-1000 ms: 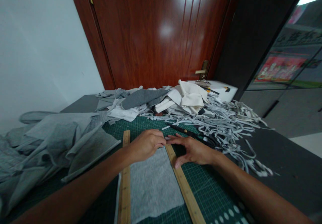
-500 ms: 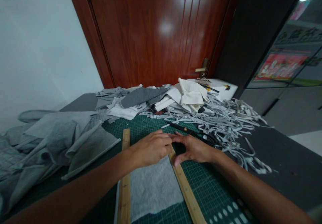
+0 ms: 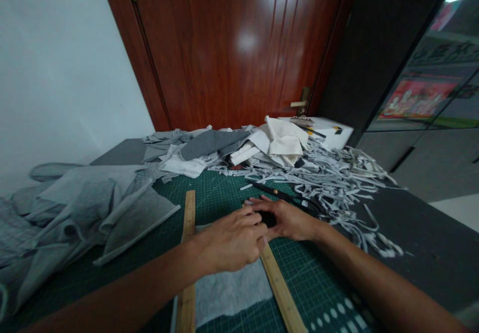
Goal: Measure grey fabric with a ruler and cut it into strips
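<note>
A piece of light grey fabric (image 3: 234, 293) lies flat on a green cutting mat (image 3: 310, 283) between two wooden rulers. The left ruler (image 3: 186, 305) rests along the fabric's left edge, untouched at its far end. On the right edge lies the other wooden ruler (image 3: 281, 288), slanting away. My left hand (image 3: 237, 238) is closed with curled fingers over the fabric beside this right ruler; whatever it pinches is hidden. My right hand (image 3: 290, 219) arches over the ruler's far part, thumb and fingers bracing it against the mat. Both hands' fingertips meet or overlap there.
Black scissors (image 3: 279, 193) lie just beyond my right hand. A heap of thin grey fabric strips (image 3: 344, 188) spreads at right. Folded cloth scraps (image 3: 213, 143) are piled at the back, near a white box (image 3: 337, 131). Crumpled grey fabric (image 3: 86, 203) covers the left side.
My left hand has moved toward me and slightly right along the right ruler, uncovering some fabric behind it. My right hand has stayed almost in place.
</note>
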Action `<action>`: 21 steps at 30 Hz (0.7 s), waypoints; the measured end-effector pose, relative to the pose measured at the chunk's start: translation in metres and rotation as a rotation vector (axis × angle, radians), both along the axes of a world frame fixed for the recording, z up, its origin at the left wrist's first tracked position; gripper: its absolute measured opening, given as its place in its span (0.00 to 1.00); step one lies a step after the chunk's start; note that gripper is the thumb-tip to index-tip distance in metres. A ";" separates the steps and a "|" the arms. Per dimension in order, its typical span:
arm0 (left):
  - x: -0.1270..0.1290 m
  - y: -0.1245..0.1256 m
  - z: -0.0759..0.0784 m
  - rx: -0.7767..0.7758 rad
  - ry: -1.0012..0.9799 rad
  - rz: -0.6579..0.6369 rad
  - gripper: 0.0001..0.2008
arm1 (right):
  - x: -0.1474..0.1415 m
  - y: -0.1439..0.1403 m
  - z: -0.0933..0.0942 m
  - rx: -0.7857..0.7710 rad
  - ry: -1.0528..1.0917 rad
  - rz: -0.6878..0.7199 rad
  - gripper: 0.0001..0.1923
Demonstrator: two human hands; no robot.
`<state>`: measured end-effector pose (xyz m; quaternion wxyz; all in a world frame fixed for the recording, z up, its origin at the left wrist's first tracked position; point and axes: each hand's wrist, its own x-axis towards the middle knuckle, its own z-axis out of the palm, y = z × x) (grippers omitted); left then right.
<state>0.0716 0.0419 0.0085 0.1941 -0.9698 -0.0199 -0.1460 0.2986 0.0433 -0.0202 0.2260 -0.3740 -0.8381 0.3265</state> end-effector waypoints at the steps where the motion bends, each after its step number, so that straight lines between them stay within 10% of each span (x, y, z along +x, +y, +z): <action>1: 0.000 -0.004 0.000 -0.005 -0.006 -0.002 0.07 | 0.001 0.000 0.000 0.003 0.002 0.002 0.45; 6: -0.010 -0.020 -0.004 -0.138 -0.085 0.003 0.09 | 0.003 0.002 -0.002 0.027 -0.001 0.006 0.44; 13: -0.038 -0.019 -0.025 -0.720 -0.410 0.186 0.09 | 0.000 0.001 0.002 0.009 -0.021 -0.017 0.48; 21: -0.048 -0.020 -0.040 -0.752 -0.338 0.239 0.09 | 0.001 -0.002 0.010 -0.031 -0.068 0.013 0.52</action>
